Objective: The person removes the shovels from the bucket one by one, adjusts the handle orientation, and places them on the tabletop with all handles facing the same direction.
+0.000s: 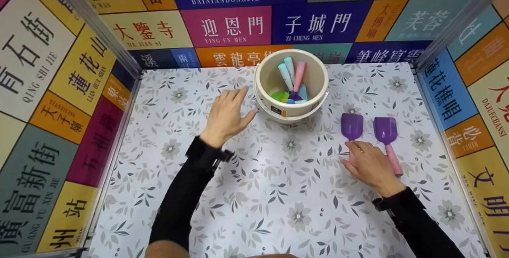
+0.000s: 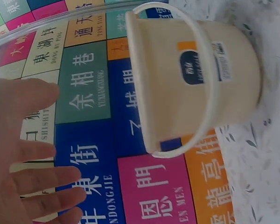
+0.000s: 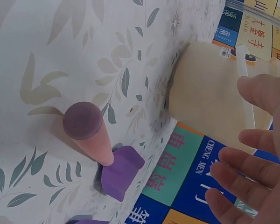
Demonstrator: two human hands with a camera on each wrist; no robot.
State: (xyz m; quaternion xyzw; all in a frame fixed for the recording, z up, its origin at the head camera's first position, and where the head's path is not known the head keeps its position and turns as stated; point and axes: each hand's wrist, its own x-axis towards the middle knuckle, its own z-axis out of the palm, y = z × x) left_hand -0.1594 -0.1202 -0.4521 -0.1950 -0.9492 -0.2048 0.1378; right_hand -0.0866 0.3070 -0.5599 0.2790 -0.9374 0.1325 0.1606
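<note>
My left hand [image 1: 226,115] hovers with fingers spread beside a cream bucket [image 1: 291,111], left of its rim. In the left wrist view, that hand [image 2: 42,154] is apart from the bucket. Two toy shovels with purple blades and pink handles lie on the right: a left shovel [image 1: 352,126] and a right shovel [image 1: 385,129]. Over the left shovel's handle is my right hand [image 1: 370,166], partly hiding it. The right wrist view shows this hand's fingers [image 3: 238,186] extended, with a shovel's pink handle [image 3: 95,144] apart from them.
Inside the bucket stand light-blue handles [image 1: 287,71] and a pink handle [image 1: 299,76], with a green piece [image 1: 279,96] lower down. Floral paper [image 1: 254,194] covers the table. Walls with coloured sign panels [image 1: 226,26] enclose the back and both sides.
</note>
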